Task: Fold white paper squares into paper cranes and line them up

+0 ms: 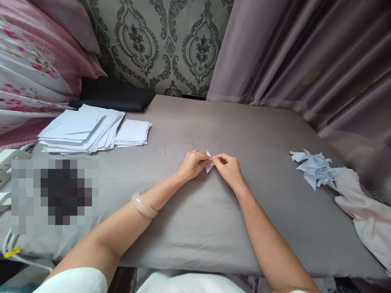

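Observation:
A small folded piece of white paper (209,167) is pinched between my two hands, over the middle of the grey-covered table (189,219). From the left, my left hand (195,164) grips it with thumb and fingers pressed together; a pale bangle (144,206) sits on that forearm. On the other side, my right hand (228,167) pinches the paper's right edge between thumb and forefinger. The fingertips of both hands nearly meet and cover much of the paper, so only pointed corners show above and below.
To the left lie a stack of large white sheets (79,130) and a smaller stack of paper squares (132,132). A heap of folded paper shapes (317,169) rests at right beside a pale cloth (363,211). A power strip (9,162) and cables occupy the left edge.

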`<state>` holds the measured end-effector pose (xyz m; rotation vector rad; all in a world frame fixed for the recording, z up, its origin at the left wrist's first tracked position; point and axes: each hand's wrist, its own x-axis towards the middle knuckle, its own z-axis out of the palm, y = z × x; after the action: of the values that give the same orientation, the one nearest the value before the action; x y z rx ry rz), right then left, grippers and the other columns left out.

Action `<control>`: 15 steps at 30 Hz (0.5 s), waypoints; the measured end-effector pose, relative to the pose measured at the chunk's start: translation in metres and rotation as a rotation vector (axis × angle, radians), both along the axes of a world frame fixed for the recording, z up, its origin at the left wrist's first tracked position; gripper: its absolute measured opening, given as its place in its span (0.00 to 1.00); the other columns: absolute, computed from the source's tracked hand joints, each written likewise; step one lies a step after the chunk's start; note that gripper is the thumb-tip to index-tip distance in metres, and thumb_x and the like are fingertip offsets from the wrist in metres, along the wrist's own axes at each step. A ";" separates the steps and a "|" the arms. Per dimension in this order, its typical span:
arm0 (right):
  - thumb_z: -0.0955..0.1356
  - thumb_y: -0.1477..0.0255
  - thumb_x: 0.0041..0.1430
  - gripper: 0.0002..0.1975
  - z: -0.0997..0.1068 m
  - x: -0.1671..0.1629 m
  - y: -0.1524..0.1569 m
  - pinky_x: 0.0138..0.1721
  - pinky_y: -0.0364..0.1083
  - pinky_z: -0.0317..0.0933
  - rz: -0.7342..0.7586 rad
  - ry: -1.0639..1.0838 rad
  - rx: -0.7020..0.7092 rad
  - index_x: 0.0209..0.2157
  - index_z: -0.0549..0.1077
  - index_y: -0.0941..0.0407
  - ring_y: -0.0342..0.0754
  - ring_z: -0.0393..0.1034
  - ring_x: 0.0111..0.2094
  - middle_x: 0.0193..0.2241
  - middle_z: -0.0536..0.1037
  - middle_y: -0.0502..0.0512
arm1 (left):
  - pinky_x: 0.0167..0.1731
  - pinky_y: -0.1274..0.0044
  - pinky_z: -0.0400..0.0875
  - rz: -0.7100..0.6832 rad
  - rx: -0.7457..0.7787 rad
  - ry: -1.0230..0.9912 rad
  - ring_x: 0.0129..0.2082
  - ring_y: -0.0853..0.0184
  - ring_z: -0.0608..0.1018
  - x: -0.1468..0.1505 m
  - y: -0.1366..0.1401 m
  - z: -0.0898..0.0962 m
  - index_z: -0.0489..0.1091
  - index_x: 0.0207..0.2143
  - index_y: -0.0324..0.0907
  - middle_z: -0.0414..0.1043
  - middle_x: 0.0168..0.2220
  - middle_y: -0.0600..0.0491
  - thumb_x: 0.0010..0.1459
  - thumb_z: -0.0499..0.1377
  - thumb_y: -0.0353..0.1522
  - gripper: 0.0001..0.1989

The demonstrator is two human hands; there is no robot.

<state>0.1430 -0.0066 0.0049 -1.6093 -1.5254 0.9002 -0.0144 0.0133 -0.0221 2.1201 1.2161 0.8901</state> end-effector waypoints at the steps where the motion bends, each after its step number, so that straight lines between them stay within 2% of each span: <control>1: 0.65 0.65 0.52 0.11 -0.001 0.001 0.001 0.36 0.45 0.61 0.003 0.009 -0.003 0.27 0.77 0.56 0.47 0.72 0.31 0.28 0.80 0.52 | 0.37 0.77 0.66 -0.002 -0.001 -0.003 0.35 0.66 0.74 0.000 0.000 0.000 0.78 0.37 0.45 0.79 0.36 0.54 0.60 0.56 0.33 0.09; 7: 0.67 0.65 0.48 0.10 0.003 0.001 0.003 0.34 0.44 0.60 0.006 0.106 -0.077 0.26 0.77 0.57 0.45 0.69 0.29 0.26 0.78 0.51 | 0.35 0.79 0.67 -0.006 -0.028 -0.037 0.34 0.68 0.75 0.000 -0.001 0.003 0.78 0.36 0.44 0.79 0.34 0.54 0.60 0.56 0.33 0.09; 11: 0.68 0.65 0.44 0.10 0.013 -0.002 0.002 0.26 0.41 0.55 -0.027 0.208 -0.207 0.25 0.75 0.58 0.40 0.61 0.22 0.20 0.72 0.48 | 0.35 0.79 0.67 0.006 -0.035 -0.076 0.33 0.68 0.76 0.000 0.000 0.002 0.78 0.35 0.44 0.79 0.33 0.54 0.59 0.58 0.32 0.08; 15: 0.68 0.66 0.43 0.09 0.016 0.000 0.003 0.21 0.39 0.49 -0.026 0.252 -0.303 0.22 0.73 0.58 0.38 0.55 0.20 0.18 0.67 0.46 | 0.35 0.79 0.67 0.002 -0.042 -0.097 0.33 0.68 0.76 0.001 0.000 0.000 0.78 0.35 0.44 0.79 0.34 0.53 0.59 0.57 0.32 0.08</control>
<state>0.1428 -0.0038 0.0210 -1.6441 -1.2353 1.3163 -0.0138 0.0133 -0.0216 2.0186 1.1778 0.9490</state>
